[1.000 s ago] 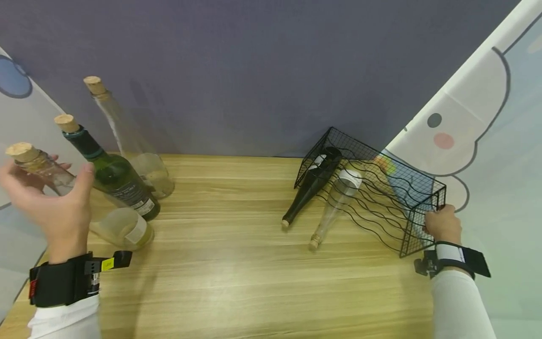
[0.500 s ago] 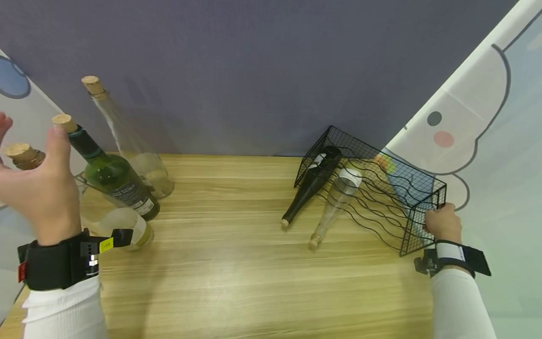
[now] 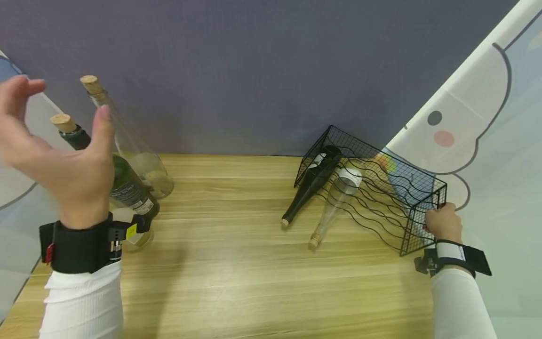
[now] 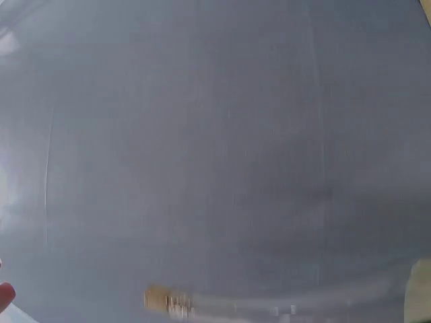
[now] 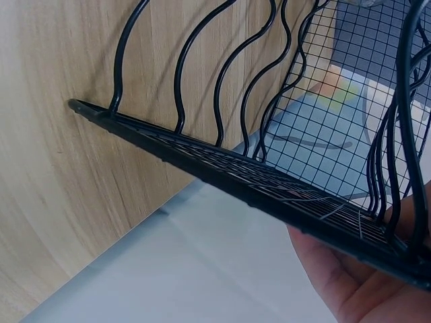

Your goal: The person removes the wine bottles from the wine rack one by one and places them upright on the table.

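Black wire sits in the grip of the right hand (image 3: 443, 223) – its fingers are curled at the mesh end of the wire rack (image 3: 418, 225), on the side away from the bottles. The right wrist view shows part of that hand just outside the end panel, partly hidden by the frame. The left hand (image 3: 63, 169) hangs in the air well to the left of the rack, thumb and fingers spread wide apart and grasping nothing.

Inside the rack, towards its left end, a dark bottle (image 3: 315, 181) lies with its corked neck jutting past the front edge. A clear bottle (image 3: 338, 202) with a white label lies beside it in the rack, its neck pointing out the same way.

Well left of the rack, behind the left hand, stand a green bottle (image 3: 132, 188) and a tall corked bottle (image 3: 148, 165) of clear glass; in front of them is a pale bottle (image 3: 137, 240), mostly covered by hand and wrist strap (image 3: 80, 247). Under the rack runs a wood-grain table (image 3: 237, 263). Behind the rack rises a grey backdrop (image 3: 237, 75) – and to its right, a printed panel (image 3: 504, 188) with cartoon shapes.
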### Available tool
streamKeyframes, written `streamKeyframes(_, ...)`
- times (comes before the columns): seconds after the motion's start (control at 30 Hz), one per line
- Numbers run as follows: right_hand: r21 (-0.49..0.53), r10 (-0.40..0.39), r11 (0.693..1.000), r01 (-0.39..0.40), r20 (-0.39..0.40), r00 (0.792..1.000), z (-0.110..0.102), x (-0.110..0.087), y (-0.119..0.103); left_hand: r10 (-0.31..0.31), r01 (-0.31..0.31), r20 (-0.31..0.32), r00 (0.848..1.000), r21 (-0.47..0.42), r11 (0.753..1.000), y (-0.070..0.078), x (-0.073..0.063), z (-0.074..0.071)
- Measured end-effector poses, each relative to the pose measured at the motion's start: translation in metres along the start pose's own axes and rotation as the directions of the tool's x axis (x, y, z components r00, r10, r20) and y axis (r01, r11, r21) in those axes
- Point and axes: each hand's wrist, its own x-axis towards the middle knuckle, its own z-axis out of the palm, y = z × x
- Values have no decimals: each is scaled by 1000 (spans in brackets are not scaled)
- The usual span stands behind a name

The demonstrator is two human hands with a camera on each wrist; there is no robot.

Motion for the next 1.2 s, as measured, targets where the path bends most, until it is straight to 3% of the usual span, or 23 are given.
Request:
streamKeyframes(0.1, 2, 8, 1000, -8, -9, 1000, -1, 0, -1, 61, -61, 37, 997, 1, 998, 7, -13, 16)
streamKeyframes(0.23, -4, 11, 1000, -11, -25, 1000, 0, 0, -4, 120, -123, 159, 980, 13, 992, 6, -38, 32)
streamKeyframes(0.4, -7, 2, 1000, -2, -24, 1000, 0, 0, -7, 129, -152, 336, 933, 41, 988, -5, -68, 41)
streamKeyframes(0.53, -6, 0, 1000, 0, -21, 1000, -1, 0, -9, 65, -93, 461, 885, 40, 995, -9, -91, 51)
streamKeyframes(0.63, -6, 7, 1000, -7, -18, 1000, -2, -1, -9, 21, -48, 558, 829, 35, 998, -9, -108, 61)
streamKeyframes(0.73, -5, 16, 1000, -16, -11, 1000, -1, -2, -8, -18, -11, 656, 755, 40, 999, -6, -124, 72)
streamKeyframes(0.8, -3, 19, 1000, -19, -4, 1000, 0, -3, -7, -67, 38, 723, 688, 56, 998, -2, -134, 76)
streamKeyframes(0.93, -2, 24, 1000, -24, -6, 1000, 2, -4, -6, -185, 138, 832, 523, 132, 982, 5, -153, 82)
streamKeyframes(1.0, -5, 19, 1000, -19, -10, 1000, 2, -5, -6, -215, 157, 861, 461, 159, 975, 8, -162, 85)
streamKeyframes(1.07, -10, 8, 1000, -8, -16, 1000, 1, -4, -6, -224, 158, 878, 422, 172, 972, 10, -171, 89)
streamKeyframes(1.2, -16, -5, 1000, 4, -26, 1000, -1, -4, -7, -241, 158, 900, 362, 196, 968, 15, -188, 99)
